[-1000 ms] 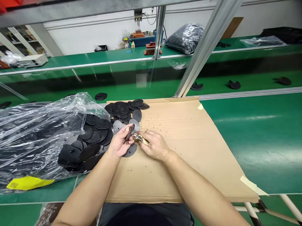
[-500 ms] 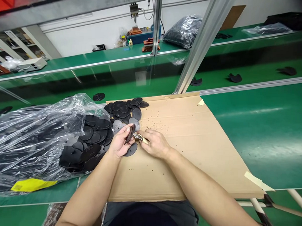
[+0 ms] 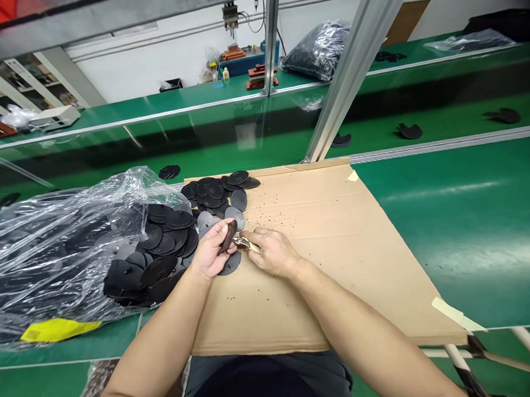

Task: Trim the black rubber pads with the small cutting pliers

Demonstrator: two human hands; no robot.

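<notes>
My left hand [image 3: 211, 252] is closed round a black plastic disc [image 3: 228, 236], held on edge above the cardboard sheet [image 3: 319, 243]. My right hand [image 3: 271, 252] grips a small metal cutting tool [image 3: 244, 242] whose tip touches the disc's edge. Another black disc [image 3: 230, 264] lies flat on the cardboard under my left hand. A heap of the same black discs [image 3: 170, 238] spills from an open clear plastic bag [image 3: 51, 243] just left of my hands.
Small dark trimmings [image 3: 287, 221] dot the cardboard. The cardboard lies on a green bench [image 3: 467, 213]. A slanted metal post [image 3: 351, 72] rises behind it. A few black parts [image 3: 409, 131] lie on the green belt beyond. A yellow label [image 3: 55, 330] sits under the bag.
Both hands keep their grips and stay in place. Only the view has drifted slightly; the scene sits a little higher in the picture.
</notes>
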